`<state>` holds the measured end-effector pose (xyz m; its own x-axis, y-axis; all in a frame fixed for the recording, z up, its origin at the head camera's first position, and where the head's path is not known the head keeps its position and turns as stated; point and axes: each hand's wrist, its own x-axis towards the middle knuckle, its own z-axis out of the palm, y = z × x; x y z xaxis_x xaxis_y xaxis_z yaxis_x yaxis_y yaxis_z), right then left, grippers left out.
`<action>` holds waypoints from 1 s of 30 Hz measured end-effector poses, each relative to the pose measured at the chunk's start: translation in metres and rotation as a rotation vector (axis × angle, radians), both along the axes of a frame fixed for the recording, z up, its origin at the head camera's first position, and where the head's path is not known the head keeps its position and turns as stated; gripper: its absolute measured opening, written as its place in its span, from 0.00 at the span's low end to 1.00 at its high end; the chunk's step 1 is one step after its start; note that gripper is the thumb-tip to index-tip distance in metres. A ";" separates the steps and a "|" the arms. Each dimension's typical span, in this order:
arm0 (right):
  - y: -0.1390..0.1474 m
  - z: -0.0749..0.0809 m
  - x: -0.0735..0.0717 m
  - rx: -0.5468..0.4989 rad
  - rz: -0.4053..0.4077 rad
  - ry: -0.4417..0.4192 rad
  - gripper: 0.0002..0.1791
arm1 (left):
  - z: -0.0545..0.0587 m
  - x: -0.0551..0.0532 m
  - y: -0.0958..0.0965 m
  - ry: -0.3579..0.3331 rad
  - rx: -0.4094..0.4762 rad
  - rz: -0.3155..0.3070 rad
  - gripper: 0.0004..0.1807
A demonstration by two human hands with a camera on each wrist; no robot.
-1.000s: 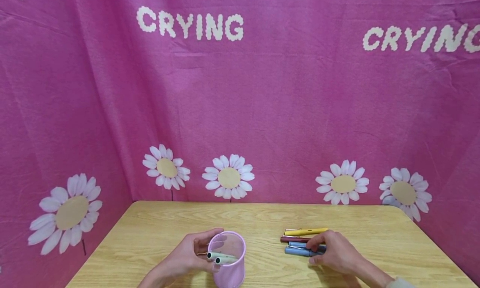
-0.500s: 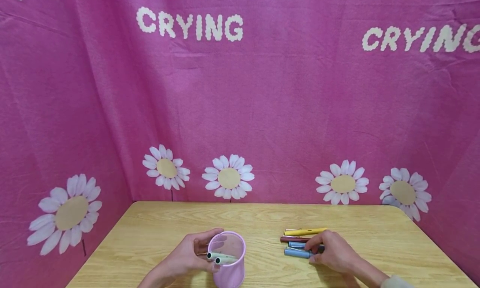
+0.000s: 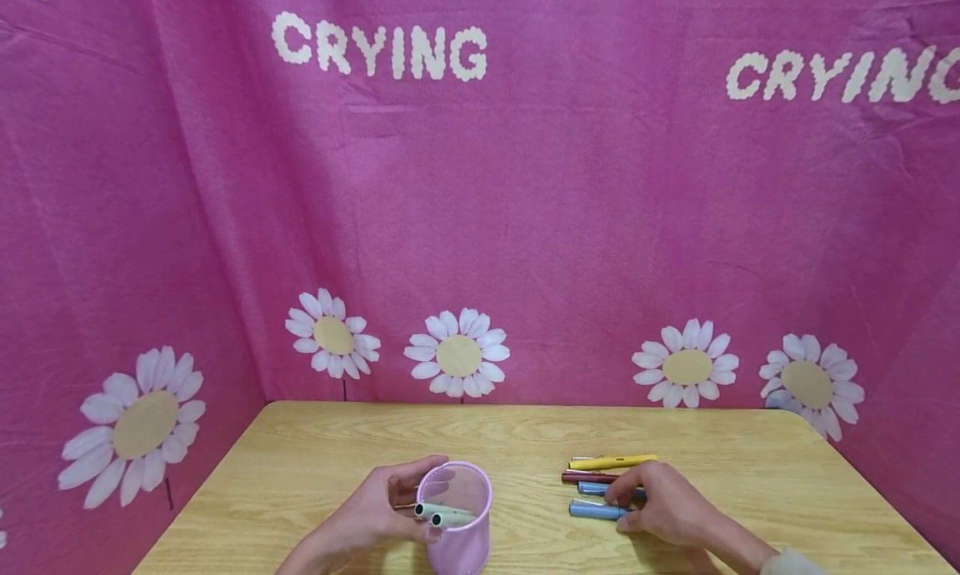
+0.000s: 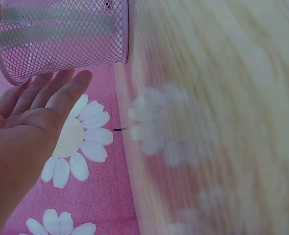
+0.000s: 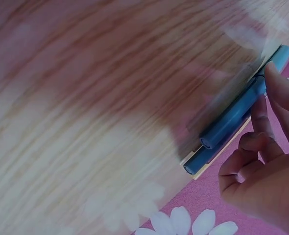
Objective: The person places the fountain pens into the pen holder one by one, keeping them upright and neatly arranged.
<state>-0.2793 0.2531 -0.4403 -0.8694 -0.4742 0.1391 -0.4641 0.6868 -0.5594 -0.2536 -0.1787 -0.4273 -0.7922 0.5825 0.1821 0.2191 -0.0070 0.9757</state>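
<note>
Head view facing forward-down, close tilted wrist views, pink cup (image 3: 460, 550) shared by head and left wrist

Lilac cup (image 3: 461, 550), blue pens (image 3: 596, 510), daisy-patterned magenta cloth (image 3: 555, 225)

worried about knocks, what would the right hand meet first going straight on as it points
Likely the farther blue pen, just beyond the nearer blue pen the right hand pinches; the gap is unclear.

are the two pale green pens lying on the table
No, both pale green pens are inside the pink cup.
</note>
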 end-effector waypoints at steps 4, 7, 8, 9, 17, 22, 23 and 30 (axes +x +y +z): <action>0.000 0.001 0.001 -0.027 0.017 -0.034 0.14 | 0.001 0.000 0.000 0.007 -0.004 -0.001 0.47; 0.001 0.000 0.003 -0.067 0.043 -0.058 0.15 | 0.000 0.001 0.000 0.010 -0.007 -0.001 0.47; 0.002 0.000 0.003 -0.075 0.049 -0.061 0.15 | 0.000 0.001 0.000 0.008 -0.006 -0.002 0.47; 0.002 0.000 0.004 -0.081 0.055 -0.062 0.14 | 0.000 0.001 0.000 0.008 -0.006 -0.002 0.47; 0.003 0.000 0.004 -0.077 0.083 -0.058 0.13 | 0.000 0.000 -0.001 0.000 -0.003 -0.002 0.48; 0.001 -0.003 0.005 -0.090 0.097 -0.053 0.12 | -0.001 -0.001 -0.001 0.004 -0.001 -0.005 0.48; 0.001 -0.003 0.005 -0.095 0.101 -0.055 0.12 | -0.001 -0.001 -0.001 0.006 -0.001 -0.005 0.47; 0.002 -0.004 0.007 -0.102 0.107 -0.093 0.12 | 0.000 -0.001 -0.001 0.007 -0.006 -0.004 0.48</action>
<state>-0.2721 0.2555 -0.4446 -0.8259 -0.5523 0.1131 -0.4749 0.5733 -0.6677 -0.2549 -0.1799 -0.4277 -0.7889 0.5863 0.1842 0.2256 -0.0024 0.9742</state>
